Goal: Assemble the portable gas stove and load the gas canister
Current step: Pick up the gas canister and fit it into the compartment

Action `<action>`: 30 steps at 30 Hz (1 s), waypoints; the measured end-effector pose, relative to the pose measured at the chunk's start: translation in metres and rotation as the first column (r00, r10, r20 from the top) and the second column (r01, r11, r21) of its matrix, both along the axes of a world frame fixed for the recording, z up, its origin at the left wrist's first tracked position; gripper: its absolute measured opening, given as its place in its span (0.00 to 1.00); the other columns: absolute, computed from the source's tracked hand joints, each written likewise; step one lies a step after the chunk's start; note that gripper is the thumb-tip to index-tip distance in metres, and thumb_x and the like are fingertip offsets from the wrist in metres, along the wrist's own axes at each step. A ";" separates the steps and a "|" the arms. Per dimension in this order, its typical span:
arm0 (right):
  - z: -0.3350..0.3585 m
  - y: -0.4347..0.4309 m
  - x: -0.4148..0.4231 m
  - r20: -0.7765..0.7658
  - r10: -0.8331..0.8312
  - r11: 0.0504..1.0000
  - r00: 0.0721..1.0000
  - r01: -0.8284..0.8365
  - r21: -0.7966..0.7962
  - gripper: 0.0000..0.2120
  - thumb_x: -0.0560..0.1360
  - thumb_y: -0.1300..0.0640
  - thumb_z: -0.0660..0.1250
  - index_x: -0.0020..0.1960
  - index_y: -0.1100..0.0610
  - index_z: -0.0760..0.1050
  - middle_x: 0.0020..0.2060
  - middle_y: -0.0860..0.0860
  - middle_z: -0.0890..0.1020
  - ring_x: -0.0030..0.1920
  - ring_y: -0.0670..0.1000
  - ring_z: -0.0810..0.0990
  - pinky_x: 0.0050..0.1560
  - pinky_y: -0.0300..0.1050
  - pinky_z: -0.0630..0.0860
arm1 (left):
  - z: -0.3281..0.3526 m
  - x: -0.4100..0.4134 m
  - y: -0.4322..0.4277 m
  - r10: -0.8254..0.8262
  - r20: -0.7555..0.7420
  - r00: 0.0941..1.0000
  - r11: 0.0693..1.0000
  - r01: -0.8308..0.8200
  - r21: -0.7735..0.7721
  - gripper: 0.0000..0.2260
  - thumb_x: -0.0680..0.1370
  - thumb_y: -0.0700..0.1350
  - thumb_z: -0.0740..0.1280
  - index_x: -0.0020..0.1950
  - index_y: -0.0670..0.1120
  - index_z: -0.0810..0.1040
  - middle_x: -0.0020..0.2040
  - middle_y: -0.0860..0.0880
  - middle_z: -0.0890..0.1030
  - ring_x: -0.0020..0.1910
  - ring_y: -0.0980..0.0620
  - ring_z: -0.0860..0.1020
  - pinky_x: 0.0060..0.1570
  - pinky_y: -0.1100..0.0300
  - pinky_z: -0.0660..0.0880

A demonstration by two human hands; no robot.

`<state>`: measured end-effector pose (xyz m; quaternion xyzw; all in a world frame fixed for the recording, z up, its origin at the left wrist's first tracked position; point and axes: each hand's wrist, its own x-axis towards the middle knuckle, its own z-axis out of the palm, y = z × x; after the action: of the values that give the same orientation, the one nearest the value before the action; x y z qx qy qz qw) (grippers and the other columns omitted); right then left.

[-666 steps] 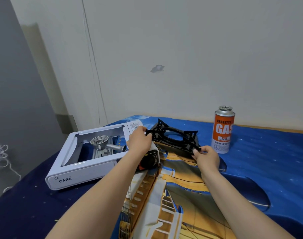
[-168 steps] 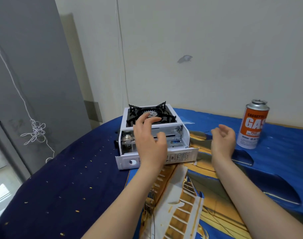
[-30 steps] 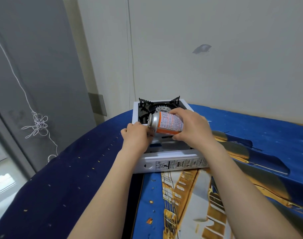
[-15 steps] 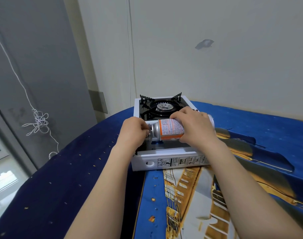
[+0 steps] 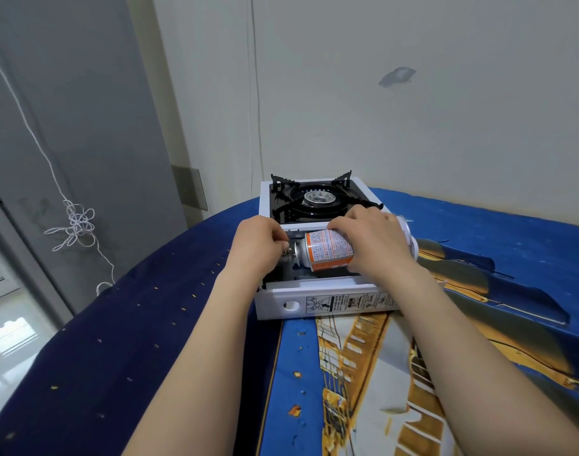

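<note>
A white stove [image 5: 264, 200] stands on a bed cloth [image 5: 143, 330], dark blue on the left and printed with yellow and white on the right, near a pale wall. A black grate [image 5: 279, 191] sits on its far half, around a round metal burner [image 5: 317, 198]. On the near half the canister bay is open, and its lid [image 5: 340, 302] hangs down toward the person, with a label on it.

The orange and white canister [image 5: 327, 251] lies on its side in this bay, the nozzle end pointing left and the base a little higher on the right, past the edge of the stove. The right hand [image 5: 377, 246] is over the canister; its grip is closed around the body, fingers on the far side and thumb on the near side. The left hand [image 5: 258, 246] is at the left end of the bay, just beside the nozzle. Its fingers are curled, but I cannot tell if this grip holds anything, because the fingertips are hidden.

A white cord [image 5: 77, 225] with a knot hangs along the grey panel on the left.
</note>
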<state>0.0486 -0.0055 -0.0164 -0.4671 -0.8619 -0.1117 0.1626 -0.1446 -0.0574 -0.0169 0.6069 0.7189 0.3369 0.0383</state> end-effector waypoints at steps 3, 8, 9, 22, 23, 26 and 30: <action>-0.002 0.001 -0.002 0.003 0.001 1.000 1.000 -0.001 -0.011 0.31 0.65 0.54 0.76 0.66 0.42 0.70 0.58 0.48 0.73 0.59 0.53 0.70 0.58 0.50 0.64 | -0.001 -0.001 0.001 -0.002 0.003 1.000 1.000 0.002 0.005 0.03 0.74 0.41 0.71 0.44 0.47 0.84 0.39 0.53 0.80 0.39 0.58 0.75 0.41 0.64 0.69; -0.006 0.002 -0.003 0.001 0.015 0.999 1.000 -0.015 -0.051 0.33 0.64 0.55 0.77 0.66 0.42 0.69 0.58 0.48 0.73 0.57 0.53 0.70 0.56 0.50 0.65 | -0.001 -0.001 0.002 -0.007 0.007 1.000 1.000 0.007 0.016 0.03 0.74 0.41 0.71 0.44 0.48 0.85 0.38 0.54 0.79 0.35 0.61 0.73 0.37 0.69 0.66; -0.006 0.002 -0.003 -0.001 0.018 0.998 1.000 -0.018 -0.058 0.34 0.63 0.55 0.77 0.66 0.42 0.69 0.58 0.48 0.73 0.57 0.53 0.70 0.55 0.49 0.65 | -0.001 -0.002 0.001 -0.008 0.008 1.000 1.000 0.008 0.018 0.03 0.73 0.41 0.71 0.43 0.48 0.85 0.38 0.54 0.79 0.35 0.61 0.73 0.37 0.69 0.66; -0.007 0.009 -0.002 -0.004 0.068 0.988 0.998 -0.068 -0.141 0.37 0.62 0.53 0.79 0.68 0.47 0.70 0.58 0.49 0.71 0.56 0.53 0.68 0.49 0.46 0.65 | -0.001 -0.004 -0.001 -0.034 0.036 0.999 0.999 0.034 0.015 0.03 0.74 0.41 0.71 0.43 0.48 0.85 0.39 0.54 0.80 0.39 0.59 0.76 0.41 0.66 0.70; -0.007 0.010 -0.002 -0.009 0.069 0.987 0.998 -0.070 -0.148 0.38 0.62 0.53 0.79 0.69 0.47 0.70 0.58 0.49 0.71 0.56 0.53 0.68 0.49 0.47 0.65 | -0.001 -0.003 -0.001 -0.034 0.036 0.999 0.999 0.033 0.017 0.03 0.74 0.41 0.71 0.43 0.48 0.85 0.39 0.54 0.80 0.39 0.59 0.76 0.42 0.66 0.70; -0.008 0.009 -0.002 -0.023 0.075 0.982 0.997 -0.078 -0.173 0.38 0.61 0.53 0.79 0.69 0.47 0.70 0.58 0.49 0.71 0.56 0.53 0.68 0.50 0.48 0.66 | 0.000 -0.003 -0.002 -0.027 0.041 0.999 1.000 0.026 0.014 0.03 0.74 0.41 0.71 0.44 0.47 0.85 0.38 0.54 0.80 0.38 0.60 0.76 0.39 0.69 0.69; -0.009 0.009 0.000 -0.031 0.071 0.979 0.997 -0.076 -0.190 0.38 0.61 0.53 0.79 0.69 0.47 0.70 0.57 0.49 0.71 0.56 0.53 0.68 0.49 0.48 0.66 | 0.002 0.000 -0.003 -0.022 0.034 0.999 1.000 0.022 0.000 0.04 0.74 0.40 0.71 0.45 0.46 0.85 0.39 0.51 0.81 0.41 0.56 0.77 0.37 0.69 0.70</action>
<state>0.0484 0.0039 -0.0256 -0.4497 -0.8833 -0.0170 0.1313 -0.1442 -0.0600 -0.0147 0.6090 0.7114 0.3466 0.0546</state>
